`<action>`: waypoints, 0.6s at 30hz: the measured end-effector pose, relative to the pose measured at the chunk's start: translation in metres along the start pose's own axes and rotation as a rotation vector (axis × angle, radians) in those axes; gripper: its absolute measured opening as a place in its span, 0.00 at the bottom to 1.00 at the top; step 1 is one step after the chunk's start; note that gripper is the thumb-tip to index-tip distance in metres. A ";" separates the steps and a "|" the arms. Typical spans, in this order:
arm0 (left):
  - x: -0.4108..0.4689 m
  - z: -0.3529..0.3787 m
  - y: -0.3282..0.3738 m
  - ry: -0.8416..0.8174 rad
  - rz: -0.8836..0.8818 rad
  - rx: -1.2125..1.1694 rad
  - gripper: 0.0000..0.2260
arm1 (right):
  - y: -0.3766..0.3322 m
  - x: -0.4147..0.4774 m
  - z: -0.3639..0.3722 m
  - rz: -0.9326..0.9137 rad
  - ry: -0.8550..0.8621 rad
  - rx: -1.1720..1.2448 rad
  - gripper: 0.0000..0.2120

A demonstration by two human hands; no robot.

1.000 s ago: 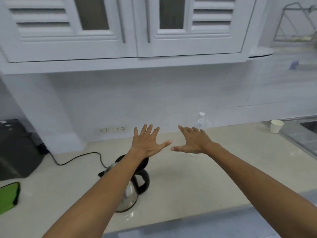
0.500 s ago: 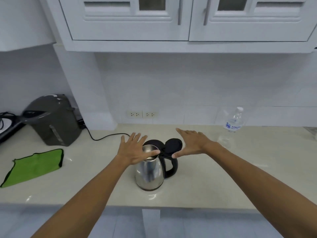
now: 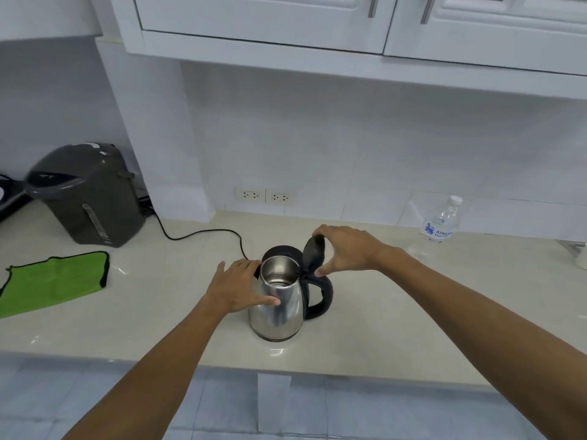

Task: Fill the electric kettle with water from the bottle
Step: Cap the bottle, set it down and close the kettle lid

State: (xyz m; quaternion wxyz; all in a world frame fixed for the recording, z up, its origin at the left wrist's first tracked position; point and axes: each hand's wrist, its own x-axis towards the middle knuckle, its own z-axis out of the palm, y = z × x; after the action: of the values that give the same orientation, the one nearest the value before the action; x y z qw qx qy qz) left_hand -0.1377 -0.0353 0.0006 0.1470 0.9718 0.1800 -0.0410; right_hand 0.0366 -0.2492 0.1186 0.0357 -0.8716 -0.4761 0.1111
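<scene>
The steel electric kettle (image 3: 279, 300) stands mid-counter (image 3: 397, 312), mouth wide open. The left hand (image 3: 236, 289) lies flat against its side, fingers spread, gripping nothing. The right hand (image 3: 346, 249) pinches the black lid (image 3: 313, 254), tipped upright on its hinge above the handle. Away to the right, near the wall, the water bottle (image 3: 440, 225) stands capped, well apart from both hands.
</scene>
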 end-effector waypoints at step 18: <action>-0.003 0.041 -0.014 0.100 -0.052 -0.854 0.44 | -0.052 0.054 0.036 -0.153 -0.066 0.075 0.45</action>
State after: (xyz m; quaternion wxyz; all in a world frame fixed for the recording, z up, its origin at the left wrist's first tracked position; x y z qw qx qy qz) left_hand -0.1466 -0.0363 -0.0417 0.5262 0.8196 0.2121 0.0806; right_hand 0.0136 -0.1774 0.0834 0.0609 -0.8267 -0.5376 0.1542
